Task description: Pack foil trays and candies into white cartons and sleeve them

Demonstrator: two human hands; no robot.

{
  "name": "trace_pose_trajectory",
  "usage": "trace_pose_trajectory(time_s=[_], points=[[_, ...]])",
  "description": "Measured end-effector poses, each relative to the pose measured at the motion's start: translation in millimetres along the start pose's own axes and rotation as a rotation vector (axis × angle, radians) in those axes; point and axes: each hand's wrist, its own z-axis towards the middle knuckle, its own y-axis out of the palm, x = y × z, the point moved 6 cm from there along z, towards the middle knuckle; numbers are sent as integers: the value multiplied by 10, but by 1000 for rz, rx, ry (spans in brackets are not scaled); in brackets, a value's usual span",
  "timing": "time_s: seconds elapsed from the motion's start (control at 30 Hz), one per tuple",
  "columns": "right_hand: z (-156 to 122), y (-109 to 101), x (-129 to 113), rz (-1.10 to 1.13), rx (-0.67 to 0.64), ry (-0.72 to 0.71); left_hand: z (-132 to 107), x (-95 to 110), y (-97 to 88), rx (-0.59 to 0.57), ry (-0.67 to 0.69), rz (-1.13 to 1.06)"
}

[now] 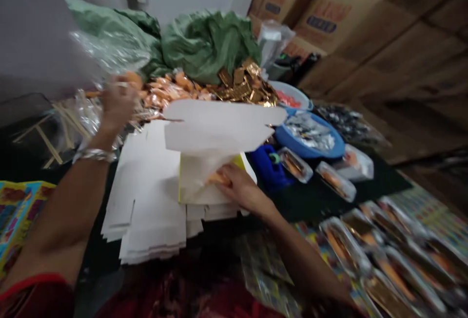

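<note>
Where the card sheet (219, 125) lies: lifted off the stack of white blanks (153, 201), its upper flap tilted up and away, its lower edge at the right hand (239, 189).
Right fingers (219, 179): closed on that lower edge, pinching the sheet from its near side.
Step, as I judge it: one blank is being parted from the pile.
Next move calls for: a firm pinch, since the sheet looks floppy, and care not to drag the blank beneath.
Left hand (117, 101): out at the clear wrappers (86, 113), blurred; I cannot tell whether it grips.
Around: blue bowl (329, 152) to the right, gold pieces (244, 84) and green sacks (208, 43) behind.
</note>
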Motion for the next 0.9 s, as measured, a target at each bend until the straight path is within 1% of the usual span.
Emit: trace_pose_trajectory(time_s=[0.03,0.07,0.1,0.13,0.17,0.23,0.27,0.3,0.33,0.37,0.4,0.43,0.5,0.53,0.57,0.6,0.63,0.67,0.7,0.73,0.8,0.83,0.9], points=[[-3,-34,6,-7,33,22,-249,-68,-250,103,-39,-122],[-4,-62,6,-10,65,43,-523,-134,-444,166,-74,-273],[-1,-78,-5,-6,91,56,-803,-181,-555,166,-102,-425],[8,-76,-29,4,104,61,-1071,-191,-555,75,-120,-544],[22,-59,-63,21,105,62,-1320,-153,-454,-92,-114,-598],[56,5,-148,68,75,47,-1744,3,-64,-487,-53,-510],[67,38,-192,94,48,30,-1874,74,136,-605,-29,-442],[67,60,-229,116,19,10,-1944,131,322,-691,-22,-367],[52,65,-256,126,-9,-11,-1960,178,469,-744,-14,-276],[21,52,-268,122,-31,-29,-1932,217,562,-756,5,-169],[-26,19,-261,101,-42,-36,-1882,252,601,-741,48,-38],[-86,-29,-236,68,-36,-28,-1821,284,590,-694,111,114],[-228,-137,-170,-6,10,7,-1724,348,490,-554,270,395],[-299,-177,-146,-38,40,18,-1711,381,454,-516,359,484],[-364,-199,-134,-67,69,23,-1726,414,451,-523,459,526],[-417,-196,-135,-94,87,16,-1766,442,480,-577,563,527],[-456,-171,-147,-120,95,0,-1821,462,531,-661,659,514],[-480,-132,-162,-148,98,-15,-1877,468,593,-755,734,511],[-492,-87,-176,-175,100,-28,-1919,463,655,-834,779,533],[-491,-41,-190,-199,101,-40,-1941,452,712,-889,795,577],[-459,39,-219,-228,96,-66,-1952,446,809,-940,781,678],[-432,65,-237,-239,89,-78,-1958,459,851,-947,773,721],[-371,103,-291,-258,48,-102,-1972,494,934,-923,741,805]])
